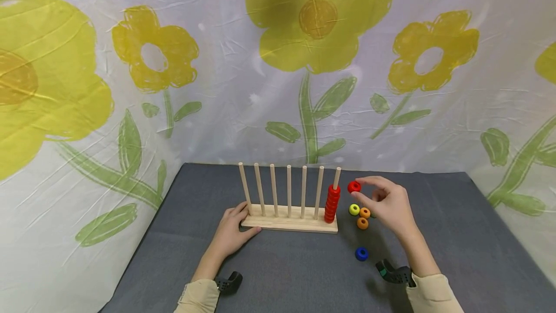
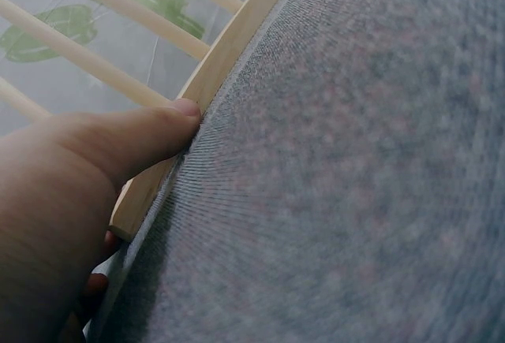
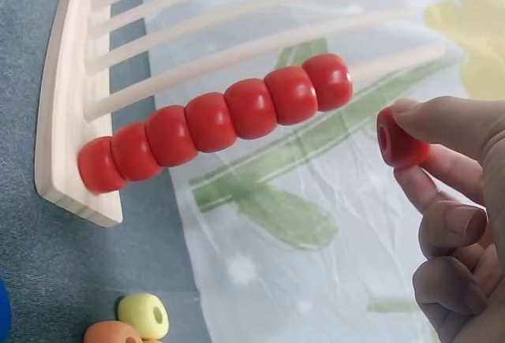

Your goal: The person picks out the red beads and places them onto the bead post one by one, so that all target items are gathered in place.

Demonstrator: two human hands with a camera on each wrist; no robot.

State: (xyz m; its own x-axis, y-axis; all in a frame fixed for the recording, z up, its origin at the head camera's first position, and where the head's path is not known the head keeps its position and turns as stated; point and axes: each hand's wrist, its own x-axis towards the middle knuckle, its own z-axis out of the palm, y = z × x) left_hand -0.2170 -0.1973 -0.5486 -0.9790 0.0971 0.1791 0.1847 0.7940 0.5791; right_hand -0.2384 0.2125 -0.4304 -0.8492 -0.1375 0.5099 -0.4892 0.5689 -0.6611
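Observation:
A wooden peg stand (image 1: 286, 225) with several upright pegs stands on the table. On its rightmost peg, red beads (image 3: 213, 122) are stacked, and the bare peg tip shows above them. My right hand (image 1: 388, 202) pinches another red bead (image 3: 401, 139) between thumb and fingertips, in the air to the right of that peg and apart from it. The bead's hole is visible. My left hand (image 1: 231, 231) holds the left end of the stand's base, the thumb (image 2: 170, 126) on its front edge and the fingers round the far side, partly hidden.
Under the right hand lie a yellow bead (image 1: 354, 209) and orange beads (image 1: 362, 223); something green is mostly hidden beside them. Nearer the front lies a blue bead (image 1: 362, 254). Behind the grey tablecloth (image 1: 286, 274) hangs a flower-printed sheet (image 1: 226, 110).

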